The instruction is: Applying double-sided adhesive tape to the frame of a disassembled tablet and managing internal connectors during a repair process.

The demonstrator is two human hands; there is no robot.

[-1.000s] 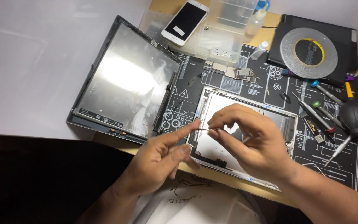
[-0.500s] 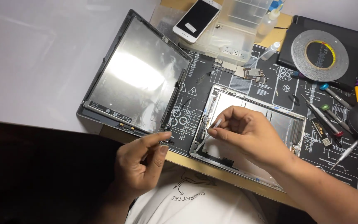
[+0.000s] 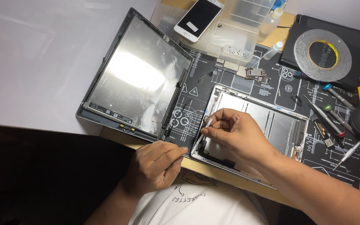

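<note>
Change since earlier frames: left hand (image 3: 157,166) withdrawn from tablet shell (image 3: 271,125) to mat's near edge, lower centre; right hand (image 3: 234,133) kept over shell's left rim.
Hidden: shell's lower edge under right forearm; strip's lower end hard to make out.
Right hand pose: palm down, fingertips pinched on thin pale strip (image 3: 201,135), centre frame.
Left hand pose: loosely curled, fingers narrow, holding nothing visible.

Screen panel (image 3: 140,77) lies left of tablet shell (image 3: 271,125), on mat (image 3: 288,89).
</note>
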